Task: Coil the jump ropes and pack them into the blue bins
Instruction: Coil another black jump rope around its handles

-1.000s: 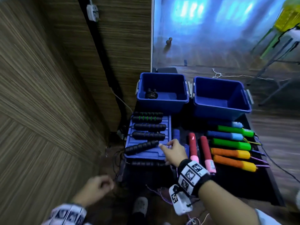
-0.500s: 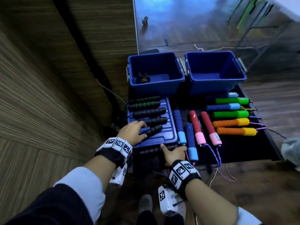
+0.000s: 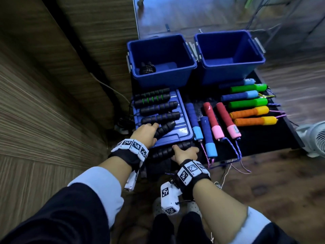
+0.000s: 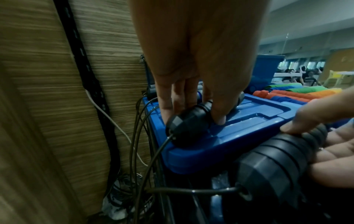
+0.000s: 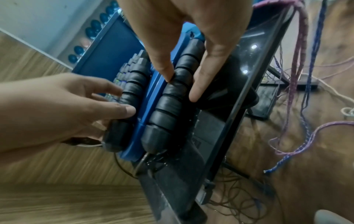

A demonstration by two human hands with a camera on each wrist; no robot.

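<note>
Each hand takes one black handle of the same jump rope. The left hand [image 3: 146,133] curls round the handle [image 3: 164,129] lying on the blue lid [image 3: 182,121]. The right hand [image 3: 185,153] pinches the other handle [image 3: 164,152] just in front of the lid, on the black tabletop [image 3: 260,138]. To do this well, they should lift both handles together so the thin cord [image 4: 153,153] hanging off the edge does not catch.

Two blue bins [image 3: 230,71] stand at the back — the left one [image 3: 162,74] already holds a coiled black rope [image 3: 147,68]. Bright ropes [image 3: 249,103] lie to the right. A wood wall [image 3: 44,103] stands on the left — small strings [image 3: 235,164] dangle over the wood floor.
</note>
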